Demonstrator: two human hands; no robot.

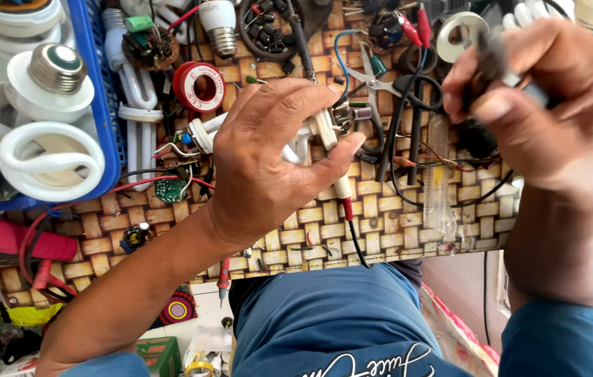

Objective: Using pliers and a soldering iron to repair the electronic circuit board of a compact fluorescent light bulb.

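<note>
Cream probe (326, 132) pinched in left hand (268, 160), right hand (541, 105) fisted on tool (493, 59)

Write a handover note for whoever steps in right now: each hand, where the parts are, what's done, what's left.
Left hand: closed on a cream probe-like tool with a red end and black lead, over the woven-pattern board. It covers most of a white lamp part.
Right hand: raised above the board's right side, grip closed on a dark tool; its type is unclear.
Parts: small green circuit board left of the left wrist; red tape roll above it; blue basket of spiral lamps at far left; scissors near the top.
Done: lamp parts lie opened on the board.
Left: cannot tell; the work point is hidden.
</note>
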